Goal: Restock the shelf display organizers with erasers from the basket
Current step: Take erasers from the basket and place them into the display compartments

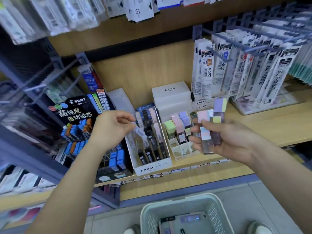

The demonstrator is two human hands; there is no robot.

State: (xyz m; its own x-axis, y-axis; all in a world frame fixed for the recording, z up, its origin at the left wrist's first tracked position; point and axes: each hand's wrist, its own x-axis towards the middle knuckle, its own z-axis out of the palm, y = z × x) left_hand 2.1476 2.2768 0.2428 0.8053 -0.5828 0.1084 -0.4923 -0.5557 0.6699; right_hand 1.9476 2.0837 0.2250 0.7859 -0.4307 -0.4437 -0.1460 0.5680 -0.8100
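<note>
A pale wooden shop shelf (253, 125) crowded with stationery runs in front of the person. The right hand (233, 139) is curled round a fan of pastel block erasers in clear sleeves (217, 119). Just beyond its fingertips sits the cream divided cardboard organizer (182, 149). The left hand (111, 127) pinches a slim pale packet (138, 130) (an eraser, I'd guess, though it's too blurred to be sure) over a white MONO box (152, 168). It seems best to feed one sleeve in at a time, upright, matching the colour rows. The grey-green plastic basket (217, 210) below both wrists is cut off, its contents indistinct.
</note>
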